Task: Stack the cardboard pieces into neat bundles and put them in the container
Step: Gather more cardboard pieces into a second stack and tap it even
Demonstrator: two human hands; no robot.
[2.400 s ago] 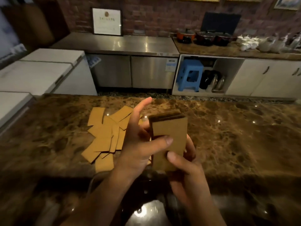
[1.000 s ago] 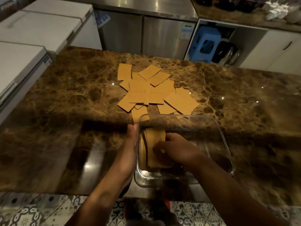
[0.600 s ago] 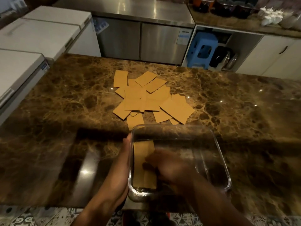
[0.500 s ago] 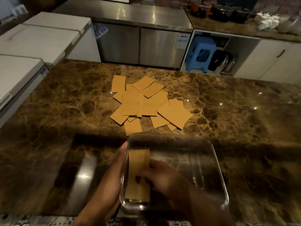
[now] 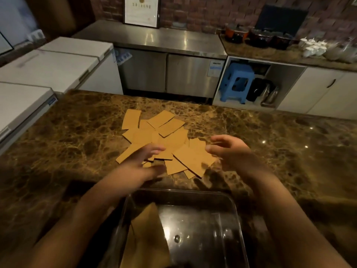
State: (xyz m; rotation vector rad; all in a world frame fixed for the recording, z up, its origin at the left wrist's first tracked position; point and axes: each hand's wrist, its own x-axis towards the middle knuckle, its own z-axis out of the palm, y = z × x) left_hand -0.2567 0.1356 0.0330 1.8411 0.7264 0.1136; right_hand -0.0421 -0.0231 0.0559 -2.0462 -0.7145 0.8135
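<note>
Several loose tan cardboard pieces [image 5: 164, 140] lie scattered and overlapping on the brown marble counter [image 5: 67, 144]. A clear plastic container [image 5: 228, 229] sits at the counter's near edge, with a cardboard bundle [image 5: 146, 238] lying against its left side. My left hand [image 5: 143, 163] hovers over the near left part of the scatter, fingers apart, blurred. My right hand [image 5: 229, 153] hangs over the scatter's right edge, fingers curled apart. Neither hand holds anything.
White chest freezers [image 5: 48, 68] stand to the left of the counter. A steel cabinet [image 5: 166, 55] runs along the far wall. A blue stool [image 5: 236, 82] sits in an open white cabinet, with pots and crockery on the counter above it.
Both hands left the container, where the right hand laid the bundle down, and moved forward over the loose pieces. The view tilted up.
</note>
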